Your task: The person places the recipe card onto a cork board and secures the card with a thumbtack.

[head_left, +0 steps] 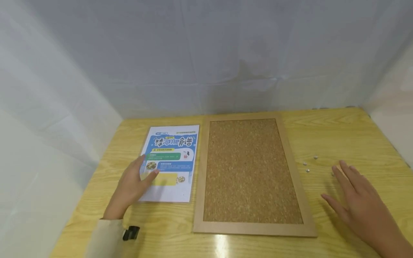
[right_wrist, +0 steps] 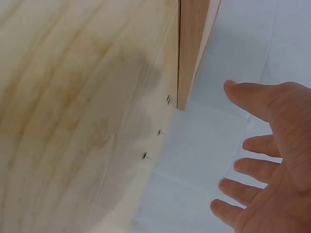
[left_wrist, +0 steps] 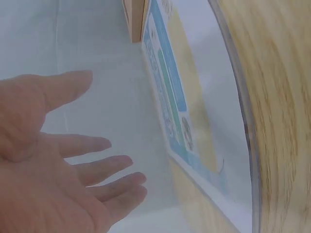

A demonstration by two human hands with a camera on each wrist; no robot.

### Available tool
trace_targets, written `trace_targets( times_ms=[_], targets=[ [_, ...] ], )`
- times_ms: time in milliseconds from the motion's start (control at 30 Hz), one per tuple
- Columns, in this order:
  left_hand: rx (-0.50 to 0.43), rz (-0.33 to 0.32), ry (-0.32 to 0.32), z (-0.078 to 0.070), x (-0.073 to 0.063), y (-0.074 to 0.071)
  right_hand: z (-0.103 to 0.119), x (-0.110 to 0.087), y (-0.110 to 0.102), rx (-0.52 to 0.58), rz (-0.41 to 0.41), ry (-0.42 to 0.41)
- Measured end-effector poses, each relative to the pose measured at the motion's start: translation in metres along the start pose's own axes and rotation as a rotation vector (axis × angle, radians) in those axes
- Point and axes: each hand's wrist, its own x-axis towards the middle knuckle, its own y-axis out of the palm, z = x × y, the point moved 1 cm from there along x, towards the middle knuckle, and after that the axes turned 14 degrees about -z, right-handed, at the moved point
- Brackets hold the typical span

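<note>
A printed sheet with blue, green and yellow panels (head_left: 180, 191) lies on the table, left of a wood-framed cork board (head_left: 251, 172). My left hand (head_left: 130, 184) hovers over the sheet's left side, thumb apart from the fingers; the left wrist view shows a gap between the hand and the sheet (left_wrist: 214, 97). To the right of the board lie several silver thumbtacks (head_left: 315, 157), seen with points up in the right wrist view. Above the table near them is my right hand (head_left: 361, 204), fingers extended and holding nothing. It partly covers one tack (head_left: 333, 175).
The wood-grain table (head_left: 161, 229) bears all of these things. Behind it hangs a pale sheet-like backdrop (head_left: 226, 71), which also closes in the left and right sides. The board's wooden frame (right_wrist: 194, 48) stands a little higher than the tabletop.
</note>
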Motion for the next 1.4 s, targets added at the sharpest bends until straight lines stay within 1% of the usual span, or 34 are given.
trace_targets(
  times_ms=[67,133,267,333,400,533,600,700,867,1000,1133,1200,1400],
  targets=[
    [-0.026,0.008,-0.038,0.007,0.005,-0.003,-0.004,0.0,-0.001,0.009,-0.016,0.012],
    [-0.063,0.032,-0.1,0.013,0.009,-0.006,-0.008,0.0,-0.002,0.021,-0.017,0.048],
    [-0.107,0.072,-0.227,0.026,0.014,-0.01,-0.016,-0.001,-0.004,0.02,0.021,0.136],
    [-0.105,0.084,-0.278,0.032,0.016,-0.011,-0.02,-0.001,-0.004,0.006,0.016,0.136],
    [-0.105,0.088,-0.31,0.038,0.017,-0.012,-0.025,0.0,-0.004,-0.007,-0.004,0.118],
    [-0.125,0.094,-0.371,0.049,0.022,-0.012,-0.033,-0.002,-0.004,-0.042,-0.009,0.127],
    [-0.148,0.095,-0.402,0.054,0.025,-0.011,-0.037,-0.002,-0.004,-0.055,0.009,0.148],
    [-0.175,0.093,-0.438,0.061,0.029,-0.01,-0.042,-0.003,-0.003,-0.078,0.058,0.189],
    [-0.196,0.088,-0.465,0.07,0.031,-0.007,-0.047,-0.004,-0.002,-0.086,0.157,0.296],
    [-0.193,0.082,-0.473,0.076,0.034,-0.005,-0.047,-0.004,-0.002,-0.098,0.2,0.335],
    [-0.19,0.074,-0.485,0.079,0.036,-0.002,-0.046,-0.003,-0.004,-0.113,0.215,0.342],
    [-0.189,0.071,-0.488,0.079,0.037,-0.001,-0.046,-0.002,-0.004,-0.11,0.21,0.332],
    [-0.089,0.063,-0.46,0.077,0.038,0.001,-0.049,0.0,-0.005,-0.083,0.188,0.305]
  ],
)
